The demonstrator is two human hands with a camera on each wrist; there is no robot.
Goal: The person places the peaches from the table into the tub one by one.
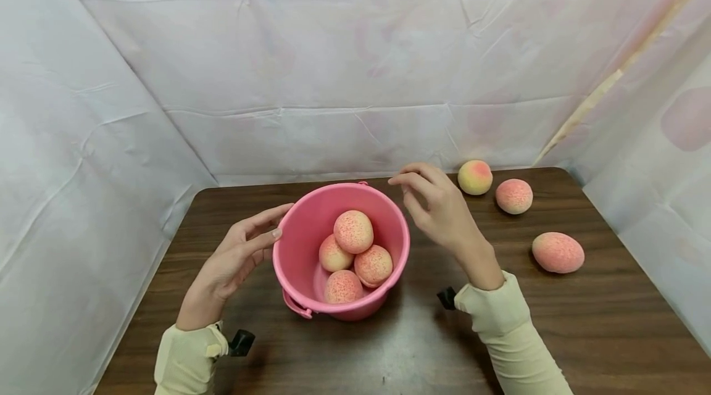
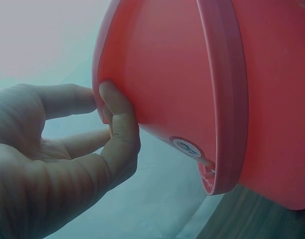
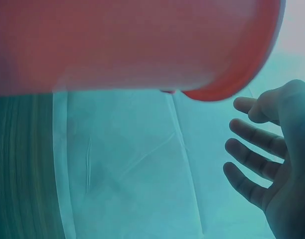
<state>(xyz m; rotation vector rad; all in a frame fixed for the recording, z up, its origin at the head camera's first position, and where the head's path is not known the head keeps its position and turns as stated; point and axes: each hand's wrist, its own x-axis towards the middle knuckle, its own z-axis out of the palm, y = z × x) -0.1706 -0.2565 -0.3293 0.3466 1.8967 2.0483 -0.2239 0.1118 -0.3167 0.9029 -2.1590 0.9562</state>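
A pink bucket (image 1: pixel 291 237) is at the middle of the desk (image 1: pixel 616 333), with four speckled peach-coloured balls (image 1: pixel 353 232) inside it, some touching. At its nine o'clock, the left hand (image 1: pixel 239 253) pinches the rim between thumb and fingers. Near the rim at two o'clock hovers the right hand (image 1: pixel 439 207), its fingers loosely bent, spread apart and holding nothing. Beyond that hand, also towards two o'clock, rest a yellow-pink ball (image 1: pixel 474 177) and, just beside it, a round pink ball (image 1: pixel 513 196); an oval pink piece (image 1: pixel 558 252) lies at the bucket's three o'clock.
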